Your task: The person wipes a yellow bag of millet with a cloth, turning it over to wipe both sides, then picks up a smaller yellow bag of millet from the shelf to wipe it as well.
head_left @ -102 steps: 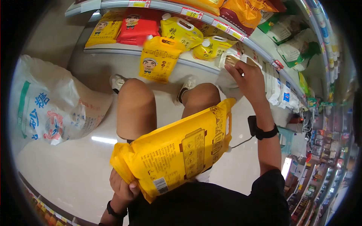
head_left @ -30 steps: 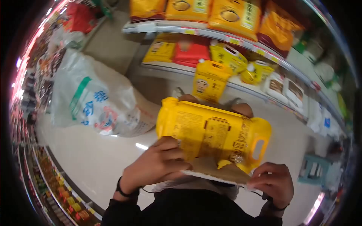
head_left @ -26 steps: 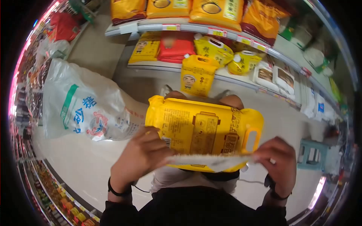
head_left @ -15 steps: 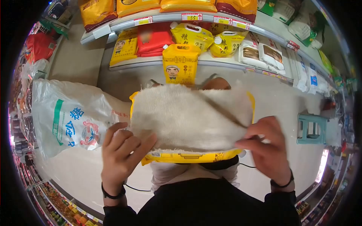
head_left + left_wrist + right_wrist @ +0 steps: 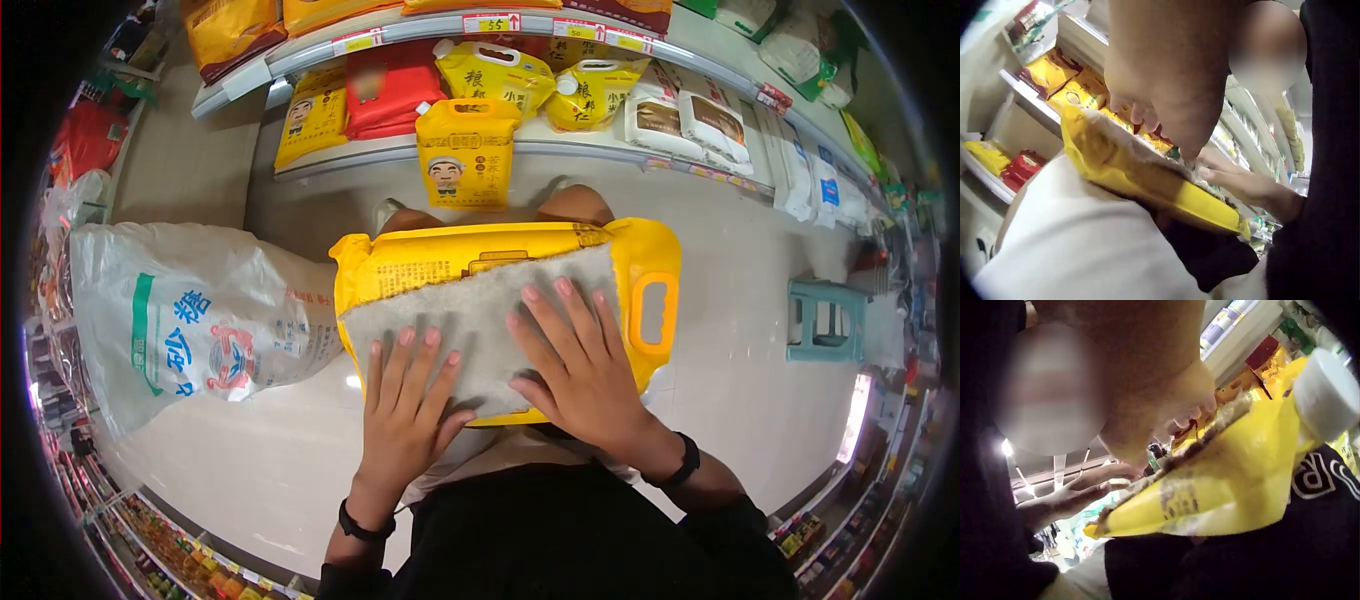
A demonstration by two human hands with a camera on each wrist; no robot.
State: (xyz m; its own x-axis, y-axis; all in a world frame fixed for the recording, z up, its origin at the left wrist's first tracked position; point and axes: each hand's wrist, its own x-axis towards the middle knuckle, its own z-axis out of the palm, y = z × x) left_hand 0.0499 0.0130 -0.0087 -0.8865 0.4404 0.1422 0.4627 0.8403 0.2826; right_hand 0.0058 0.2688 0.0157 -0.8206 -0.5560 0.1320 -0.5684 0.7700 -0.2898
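Note:
A yellow bag (image 5: 440,246) with an orange-rimmed handle hole at its right end lies across the person's lap. Spread over it, slightly askew, is a grey cloth (image 5: 480,320) with frayed edges. The left hand (image 5: 408,410) rests flat on the cloth's left part, fingers spread. On its right part the right hand (image 5: 582,375) lies flat, fingers also spread. In the left wrist view the bag (image 5: 1147,178) shows side-on under the left hand (image 5: 1160,94). The right wrist view shows the bag's white cap (image 5: 1327,394) beside its yellow side (image 5: 1235,481).
An upright yellow bag (image 5: 465,160) stands on the floor before a shelf (image 5: 700,170) of yellow, red and white bags. At the left is a large white sack (image 5: 210,310). A teal stool (image 5: 826,320) stands at the right.
Both hands have released the cloth's edge and moved inward to lie flat on it. The cloth, raised and curved before, now lies flatter, uncovering the bag's upper part and handle.

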